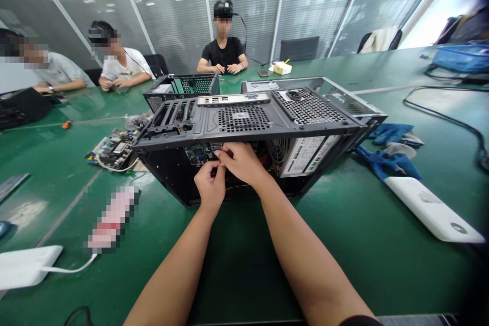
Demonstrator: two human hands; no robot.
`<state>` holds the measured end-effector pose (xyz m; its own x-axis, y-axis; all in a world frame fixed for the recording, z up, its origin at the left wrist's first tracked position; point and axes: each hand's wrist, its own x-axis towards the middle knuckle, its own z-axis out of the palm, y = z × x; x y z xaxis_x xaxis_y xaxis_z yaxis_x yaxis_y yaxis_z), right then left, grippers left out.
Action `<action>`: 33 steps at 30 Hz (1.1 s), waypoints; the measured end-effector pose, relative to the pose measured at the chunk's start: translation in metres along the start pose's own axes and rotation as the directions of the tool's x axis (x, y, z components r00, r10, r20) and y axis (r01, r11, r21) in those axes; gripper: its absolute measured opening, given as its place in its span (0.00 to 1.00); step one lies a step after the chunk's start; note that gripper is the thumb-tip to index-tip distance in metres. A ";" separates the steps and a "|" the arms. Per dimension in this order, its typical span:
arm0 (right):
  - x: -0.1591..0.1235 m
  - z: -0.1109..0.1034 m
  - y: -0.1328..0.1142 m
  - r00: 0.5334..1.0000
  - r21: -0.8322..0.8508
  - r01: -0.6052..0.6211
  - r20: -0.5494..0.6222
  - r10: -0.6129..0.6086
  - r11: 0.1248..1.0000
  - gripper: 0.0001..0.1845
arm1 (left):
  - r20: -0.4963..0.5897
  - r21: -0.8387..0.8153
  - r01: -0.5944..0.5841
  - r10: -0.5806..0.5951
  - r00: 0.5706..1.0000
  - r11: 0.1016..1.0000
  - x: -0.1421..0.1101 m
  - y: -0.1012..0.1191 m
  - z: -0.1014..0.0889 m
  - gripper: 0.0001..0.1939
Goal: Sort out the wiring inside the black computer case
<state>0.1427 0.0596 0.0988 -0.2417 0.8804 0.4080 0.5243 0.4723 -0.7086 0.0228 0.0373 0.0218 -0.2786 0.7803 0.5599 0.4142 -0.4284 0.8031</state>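
A: And there you are, both hands inside the near open side of the computer case (248, 136), which sits mid-surface (160, 265), vented panel facing up!
B: What's your left hand (209, 186) doing?
A: Thumb and fingers closed in a pinch, tips meeting those of your right hand (240, 162), pinched too!
B: Gripping anything?
A: Can't tell; whatever may be between the fingertips is too small to make out. Just beyond them, a circuit board (199, 154); to your right, the power supply (307, 157) with its white label!
B: And around you?
A: Loose boards (113, 150) left of the case, a white power bank (433, 209) near right!
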 end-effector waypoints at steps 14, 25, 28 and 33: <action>0.000 -0.002 0.004 0.999 0.025 0.030 0.016 -0.031 0.999 0.17 | 0.020 -0.025 0.001 0.000 1.000 1.000 0.000 0.002 0.000 0.09; 0.000 0.000 0.005 1.000 -0.010 0.029 0.002 -0.029 1.000 0.16 | -0.054 0.037 -0.048 0.050 0.997 0.998 -0.003 0.000 0.002 0.07; 0.000 0.000 0.005 1.000 -0.026 0.030 0.003 -0.030 0.999 0.16 | -0.090 0.052 -0.044 0.049 0.995 0.998 -0.004 0.000 0.002 0.08; 0.000 -0.001 0.003 0.999 -0.019 0.034 0.001 -0.034 0.999 0.16 | -0.127 0.071 -0.063 0.072 0.989 0.995 -0.004 0.002 0.001 0.08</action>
<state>0.1451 0.0608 0.0965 -0.2602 0.8639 0.4312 0.5309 0.5011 -0.6834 0.0257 0.0342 0.0205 -0.3557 0.6833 0.6376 0.4912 -0.4438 0.7495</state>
